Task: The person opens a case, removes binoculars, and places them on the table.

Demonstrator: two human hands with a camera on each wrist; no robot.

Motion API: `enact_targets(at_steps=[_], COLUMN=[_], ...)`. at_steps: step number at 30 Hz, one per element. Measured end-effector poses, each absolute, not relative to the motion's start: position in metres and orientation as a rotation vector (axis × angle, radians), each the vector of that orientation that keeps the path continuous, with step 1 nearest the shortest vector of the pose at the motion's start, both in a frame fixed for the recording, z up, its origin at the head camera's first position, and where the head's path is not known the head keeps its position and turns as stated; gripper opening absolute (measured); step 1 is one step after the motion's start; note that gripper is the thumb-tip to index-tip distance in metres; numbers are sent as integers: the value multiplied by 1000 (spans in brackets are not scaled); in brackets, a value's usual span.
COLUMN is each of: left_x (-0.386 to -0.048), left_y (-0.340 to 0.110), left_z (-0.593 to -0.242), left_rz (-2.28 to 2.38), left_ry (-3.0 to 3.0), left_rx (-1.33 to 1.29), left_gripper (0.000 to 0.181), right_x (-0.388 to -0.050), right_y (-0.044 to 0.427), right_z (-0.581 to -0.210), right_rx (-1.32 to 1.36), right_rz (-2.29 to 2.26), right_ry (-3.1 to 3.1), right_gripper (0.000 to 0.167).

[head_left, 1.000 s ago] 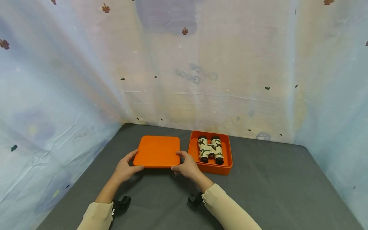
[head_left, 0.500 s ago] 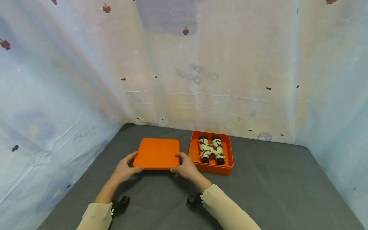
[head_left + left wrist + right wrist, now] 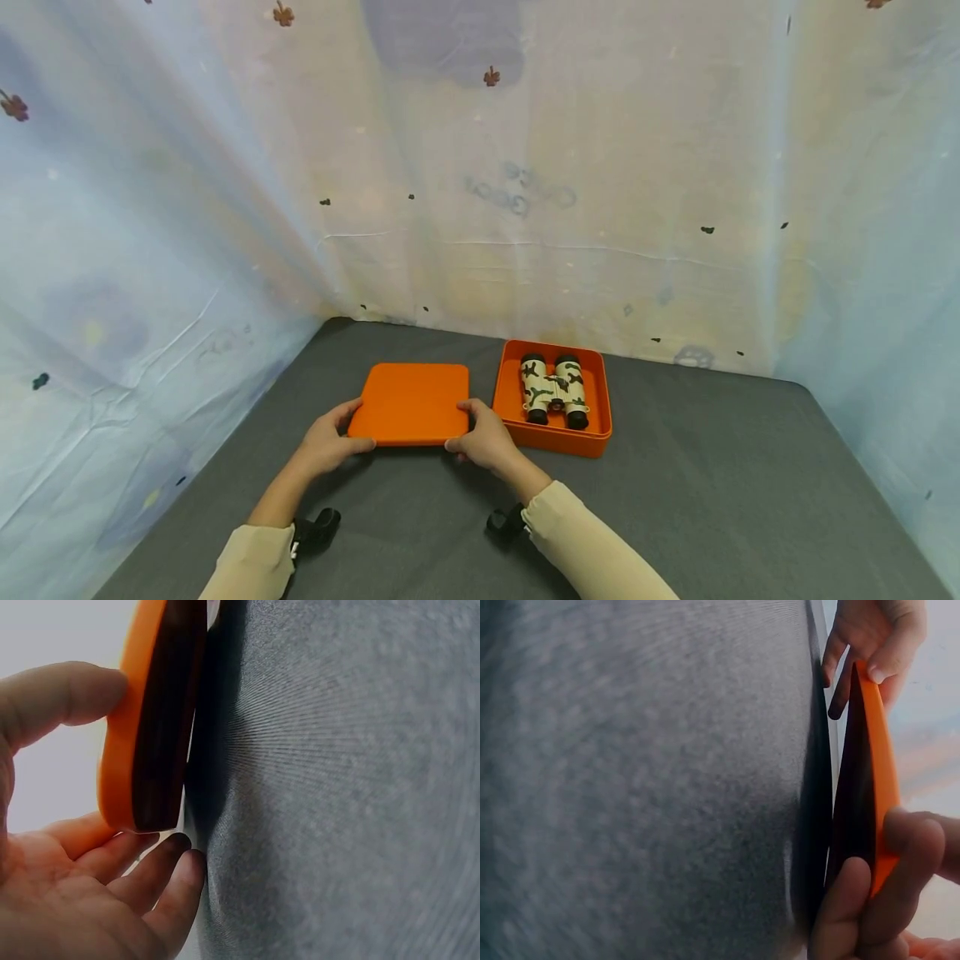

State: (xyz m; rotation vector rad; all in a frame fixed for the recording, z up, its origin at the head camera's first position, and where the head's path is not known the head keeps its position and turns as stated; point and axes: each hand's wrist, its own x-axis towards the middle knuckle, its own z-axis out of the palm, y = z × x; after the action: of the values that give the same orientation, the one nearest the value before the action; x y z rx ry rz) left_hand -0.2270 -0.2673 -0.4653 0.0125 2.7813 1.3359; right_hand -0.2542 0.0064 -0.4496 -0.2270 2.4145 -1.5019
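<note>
An orange rectangular lid (image 3: pixel 410 404) is held flat between both hands, left of the box. My left hand (image 3: pixel 326 440) grips its left edge, the thumb at the near corner; in the left wrist view the thumb presses the orange rim (image 3: pixel 127 750) and the fingers spread below. My right hand (image 3: pixel 486 435) holds the right edge near the front corner. In the right wrist view the lid (image 3: pixel 883 772) stands slightly apart from the cloth, its underside dark. Camouflage binoculars (image 3: pixel 556 392) lie inside the open orange box (image 3: pixel 558 439).
Grey cloth (image 3: pixel 697 467) covers the table. A pale patterned curtain (image 3: pixel 600 167) hangs along the back and sides. The orange box stands close to the back edge, just right of my right hand. Black straps (image 3: pixel 504 525) are around both wrists.
The lid has come slightly lower and nearer, with both hands still gripping it. The box and binoculars have stayed in place; the head view has shifted a little.
</note>
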Motion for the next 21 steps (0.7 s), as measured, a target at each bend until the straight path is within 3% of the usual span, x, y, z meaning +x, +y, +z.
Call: enact_targets(at_steps=[21], left_x=[-228], left_y=[-263], left_z=[-470], left_rz=[1263], left_ry=[2787], left_rx=[37], left_gripper=[90], right_x=[-250], right_y=[6], right_z=[-457], right_rx=[-169], right_rz=[-1457], right_ry=[2445], right_gripper=[53])
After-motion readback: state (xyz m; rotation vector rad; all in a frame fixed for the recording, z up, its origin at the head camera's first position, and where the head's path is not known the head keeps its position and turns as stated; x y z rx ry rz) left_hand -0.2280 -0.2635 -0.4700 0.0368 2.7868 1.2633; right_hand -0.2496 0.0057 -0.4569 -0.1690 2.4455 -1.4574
